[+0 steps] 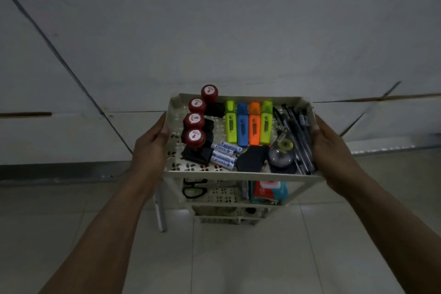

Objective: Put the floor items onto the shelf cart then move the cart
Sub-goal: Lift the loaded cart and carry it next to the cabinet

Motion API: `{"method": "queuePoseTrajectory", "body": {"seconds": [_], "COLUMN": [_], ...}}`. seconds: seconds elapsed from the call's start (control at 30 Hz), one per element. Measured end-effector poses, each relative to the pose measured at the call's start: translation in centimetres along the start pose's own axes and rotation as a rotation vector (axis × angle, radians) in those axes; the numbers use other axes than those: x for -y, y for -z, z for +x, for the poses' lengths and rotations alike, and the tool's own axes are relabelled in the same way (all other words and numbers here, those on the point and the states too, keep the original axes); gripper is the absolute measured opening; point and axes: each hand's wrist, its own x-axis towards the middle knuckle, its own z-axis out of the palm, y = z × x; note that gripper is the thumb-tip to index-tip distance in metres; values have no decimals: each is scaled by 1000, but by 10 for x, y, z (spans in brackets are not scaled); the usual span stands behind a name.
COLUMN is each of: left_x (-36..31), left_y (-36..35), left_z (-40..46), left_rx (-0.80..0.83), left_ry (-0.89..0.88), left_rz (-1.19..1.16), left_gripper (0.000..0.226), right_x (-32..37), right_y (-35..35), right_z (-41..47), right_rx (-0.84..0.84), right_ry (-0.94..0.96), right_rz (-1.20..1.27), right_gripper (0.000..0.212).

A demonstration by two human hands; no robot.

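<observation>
A cream shelf cart [238, 174] with perforated tiers stands on the tiled floor in front of me. My left hand [150, 148] grips the left rim of its top tier and my right hand [331, 148] grips the right rim. The top tier holds several red-capped stamps [196, 136], several highlighters [248, 124], white markers [224, 155], a tape dispenser [281, 153] and black pens [296, 131]. On the middle tier lie black scissors [194, 190] and a red and teal packet [269, 191]. The lowest tier is mostly hidden.
A white wall or cabinet face [214, 31] rises right behind the cart, with a dark baseboard [59, 170] at the left. Pale floor tiles [238, 258] stretch between me and the cart. A pale upright strip [160, 212] stands by the cart's left leg.
</observation>
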Motion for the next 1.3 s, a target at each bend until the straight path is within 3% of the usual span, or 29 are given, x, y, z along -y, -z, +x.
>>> {"method": "queuePoseTrajectory", "body": {"seconds": [0.27,0.43,0.77,1.03,1.3], "left_x": [8,-1,-15,-12,-16], "left_y": [-34,-55,-46,-42,-42], "left_z": [-1,6,56,56,49], "left_rx": [-174,-235,-54,-99,-120], "left_ry": [-35,-46,-31,-23,-23], "left_rz": [-121,-125,-108,-74,-40], "left_gripper": [39,39,30,30,41], "right_x": [30,18,3,7,15], "right_y": [11,23,13,9,8], "right_z": [79,104,103,115,129], "right_rx": [200,241,107,180,166], "right_ry": [132,133,113,125,132], "right_rz": [-174,-123,51,1,-105], "right_gripper": [37,35,31,25,36]}}
